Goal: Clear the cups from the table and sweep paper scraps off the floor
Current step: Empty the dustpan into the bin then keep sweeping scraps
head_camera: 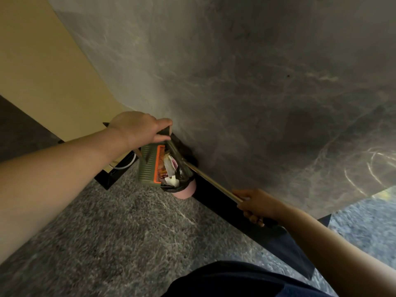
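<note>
My left hand (pixel 137 127) is out in front, fingers and thumb curled round the top of the green dustpan (pixel 150 166), pinching its handle. The dustpan hangs just below that hand, tipped on edge, its orange comb strip (pixel 159 163) facing right. Right beside the comb, paper scraps (pixel 170 166), white and pinkish, lie in the mouth of a pink bin (pixel 184 191) lined with a black bag (pixel 182 183). The bin sits just below and right of my left hand, touching the dustpan's edge.

My right hand (pixel 255 205) is lower and to the right, fingers wrapped round a thin pale stick, the broom handle (pixel 212 180). The stick runs up-left from that hand to the bin's rim; I cannot tell where its far end stops, too dark there. Fingertips tucked under, thumb along the top.

Above both hands a big grey marble table top (pixel 246 71) fills most of the view, its edge overhanging the bin and hiding the bin's back side. A black base strip (pixel 216 196) runs under the table edge, between my two hands, right against the bin. Left of my left hand, a cream wall panel (pixel 42 67) and a white cable (pixel 122 165) by a black frame corner. Speckled grey floor (pixel 107 232) below my left forearm. Dark clothing (pixel 246 279) at the bottom. No cups in view.
</note>
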Demonstrator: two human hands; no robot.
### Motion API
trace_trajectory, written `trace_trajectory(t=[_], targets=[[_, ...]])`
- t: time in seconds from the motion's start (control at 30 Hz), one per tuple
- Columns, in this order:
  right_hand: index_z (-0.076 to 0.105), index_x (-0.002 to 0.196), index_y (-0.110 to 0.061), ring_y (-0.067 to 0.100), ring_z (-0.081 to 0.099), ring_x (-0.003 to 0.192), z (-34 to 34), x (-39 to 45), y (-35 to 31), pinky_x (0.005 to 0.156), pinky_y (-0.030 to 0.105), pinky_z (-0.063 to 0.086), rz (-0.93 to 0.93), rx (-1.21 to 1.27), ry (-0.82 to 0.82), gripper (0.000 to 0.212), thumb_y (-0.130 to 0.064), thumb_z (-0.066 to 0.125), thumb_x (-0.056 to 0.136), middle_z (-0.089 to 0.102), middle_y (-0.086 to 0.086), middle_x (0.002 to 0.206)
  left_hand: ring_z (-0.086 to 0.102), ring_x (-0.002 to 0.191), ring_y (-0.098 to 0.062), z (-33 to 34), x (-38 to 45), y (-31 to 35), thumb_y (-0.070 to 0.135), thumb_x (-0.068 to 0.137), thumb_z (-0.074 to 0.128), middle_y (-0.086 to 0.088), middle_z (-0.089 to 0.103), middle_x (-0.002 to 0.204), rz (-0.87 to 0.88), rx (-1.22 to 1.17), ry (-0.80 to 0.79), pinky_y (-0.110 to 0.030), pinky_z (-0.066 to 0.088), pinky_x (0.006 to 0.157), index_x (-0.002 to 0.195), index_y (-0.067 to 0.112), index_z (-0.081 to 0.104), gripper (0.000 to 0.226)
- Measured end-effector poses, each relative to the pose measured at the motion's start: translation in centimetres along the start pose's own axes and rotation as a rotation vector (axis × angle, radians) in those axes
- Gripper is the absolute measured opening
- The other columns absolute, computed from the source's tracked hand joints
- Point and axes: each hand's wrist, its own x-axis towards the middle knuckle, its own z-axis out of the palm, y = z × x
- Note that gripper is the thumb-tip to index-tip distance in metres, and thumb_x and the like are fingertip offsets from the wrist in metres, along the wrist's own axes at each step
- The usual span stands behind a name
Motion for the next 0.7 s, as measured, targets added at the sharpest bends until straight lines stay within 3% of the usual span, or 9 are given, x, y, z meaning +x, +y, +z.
trace_trajectory(t=[0.2,0.5,0.7], targets=[[0.040,0.143,-0.032,0.007,0.042,0.034,0.1,0.4,0.8,0.033,0.019,0.035,0.014,0.016,0.023,0.060,-0.001,0.045,0.092,0.047,0.005,0.056,0.056,0.059,-0.027,-0.2,-0.3,-2.0,0.072,0.079,0.015,-0.006,0.060,0.073,-0.020,-0.013,0.120,-0.032,0.048,0.049,0.132,0.025,0.046,0.077],[0.049,0.134,-0.037,0.007,0.043,0.036,-0.8,-0.3,1.1,0.033,0.018,0.035,0.008,0.028,0.046,0.054,-0.003,0.046,0.092,0.049,0.000,0.051,0.053,0.059,-0.023,0.0,-0.7,-2.0,0.061,0.092,0.037,-0.004,0.061,0.075,-0.048,0.023,0.102,-0.024,0.032,0.044,0.134,0.026,0.045,0.055],[0.043,0.141,-0.035,0.006,0.043,0.036,0.0,0.0,0.9,0.034,0.018,0.035,0.007,0.021,0.029,0.058,-0.003,0.046,0.093,0.048,0.000,0.051,0.046,0.058,-0.017,0.4,-0.2,0.5,0.064,0.092,0.029,0.007,0.044,0.069,-0.012,0.033,-0.007,-0.024,0.028,0.044,0.132,0.030,0.039,0.054]])
